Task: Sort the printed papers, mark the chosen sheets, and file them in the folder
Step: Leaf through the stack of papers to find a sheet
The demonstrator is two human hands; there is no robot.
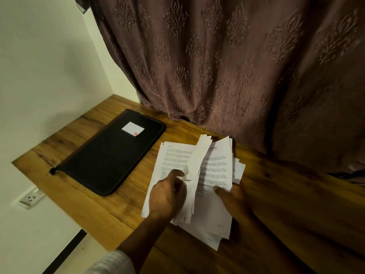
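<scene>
Woodgrain desk point(280, 196): left hand point(166, 197), right hand point(235, 203) grip thin, seemingly loose papers point(215, 168).

A wooden desk point(286, 194) meets a cream wall point(39, 76) and a patterned brown curtain point(237, 66).

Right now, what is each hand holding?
Left hand: gripping turned-up sheets of the printed paper stack.
Right hand: gripping the same stack's right side.

Dim warm light is brightest on the wall point(39, 56) at nine o'clock, with deep shadow at four o'clock, edges bowed.
</scene>
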